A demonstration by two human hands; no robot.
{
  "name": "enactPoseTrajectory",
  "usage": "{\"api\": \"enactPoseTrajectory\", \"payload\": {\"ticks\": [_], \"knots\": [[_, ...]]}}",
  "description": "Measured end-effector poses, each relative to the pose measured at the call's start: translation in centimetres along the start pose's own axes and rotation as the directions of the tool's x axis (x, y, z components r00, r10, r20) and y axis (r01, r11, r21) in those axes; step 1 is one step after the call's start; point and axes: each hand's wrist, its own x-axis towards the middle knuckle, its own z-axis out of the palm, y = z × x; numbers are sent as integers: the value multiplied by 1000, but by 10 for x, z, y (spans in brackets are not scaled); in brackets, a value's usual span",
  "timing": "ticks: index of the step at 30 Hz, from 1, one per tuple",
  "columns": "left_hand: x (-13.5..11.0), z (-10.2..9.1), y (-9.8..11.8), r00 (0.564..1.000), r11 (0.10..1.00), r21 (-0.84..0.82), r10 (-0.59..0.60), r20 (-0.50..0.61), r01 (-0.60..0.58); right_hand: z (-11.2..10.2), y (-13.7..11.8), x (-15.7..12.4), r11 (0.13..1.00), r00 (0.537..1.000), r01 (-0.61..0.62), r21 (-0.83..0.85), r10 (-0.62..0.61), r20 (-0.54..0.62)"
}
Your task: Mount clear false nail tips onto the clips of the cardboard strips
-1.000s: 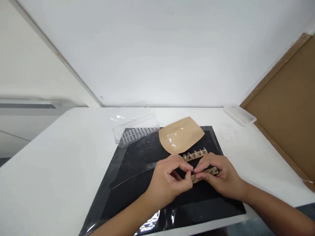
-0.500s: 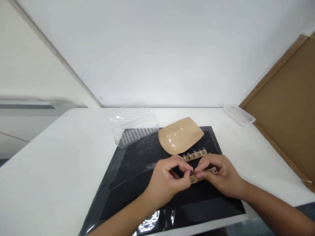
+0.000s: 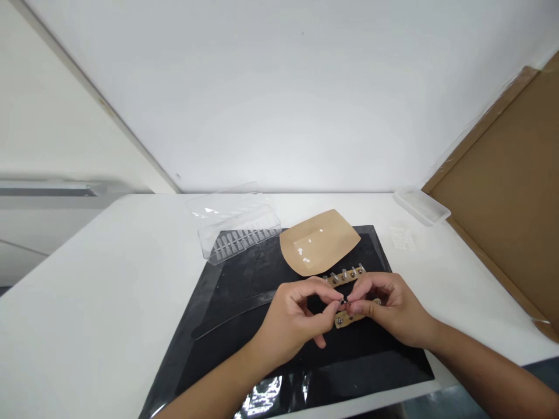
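- Nearest me, the person's left hand (image 3: 288,329) and right hand (image 3: 393,308) reach in over the near half of the black mat (image 3: 349,349), both closed into a pinch rather than clenched or released.
- Their fingertips meet above the middle of the mat, gripping a small dark piece (image 3: 343,301) between them; it is too small to make out properly.
- Just under and behind those fingers, 2 tan strips (image 3: 345,277) lie side by side on the mat, set with small metal studs. The right hand's fingers sit close over the nearer strip, seeming to touch it.
- Left of the hands, a clear curved strip (image 3: 231,314) lies flat on the mat.
- Beyond the hands, a tan curved sheet (image 3: 317,243) rests on the mat's far edge.
- Past the mat's far left corner sits a clear box (image 3: 262,222) holding rows of pale tips (image 3: 233,240), overlapping the mat slightly, with a clear lid (image 3: 227,203) behind it.
- Past the mat's far right corner, on the white table (image 3: 87,302), lie a white paper (image 3: 404,237) and a white tray (image 3: 421,205).
- Farther right of the mat, a cardboard panel (image 3: 493,186) leans against the wall.
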Motion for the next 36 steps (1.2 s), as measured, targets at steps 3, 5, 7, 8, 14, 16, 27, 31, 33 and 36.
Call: {"api": "enactPoseTrajectory", "payload": {"ticks": [3,5,7,8,14,16,27,31,33,36], "knots": [[0,0,0,1000,1000,3,9,-1,-9,0,1,0,999,1000,-14,39,14,-1],[0,0,0,1000,1000,9,15,-5,-15,0,2,0,998,1000,-20,63,20,0],[-1,0,-1,1000,1000,15,20,-3,-20,0,2,0,996,1000,-29,85,29,1],[-1,0,-1,1000,1000,19,22,-1,-22,0,2,1,995,999,-34,92,33,4],[-2,1,-2,998,997,58,53,-22,-51,-1,0,2,986,996,-82,147,77,37],[-1,1,-1,997,996,67,68,-31,-66,-1,1,2,980,995,-99,173,91,48],[-1,2,-1,995,994,71,90,-35,-87,0,0,2,987,997,-71,145,68,27],[-2,1,-1,995,992,86,94,-34,-91,1,0,1,990,998,-66,124,64,17],[-2,0,0,995,991,91,97,-28,-94,1,0,1,987,997,-79,138,77,19],[-2,0,1,995,991,90,100,-18,-98,1,0,0,980,993,-121,158,118,31]]}}
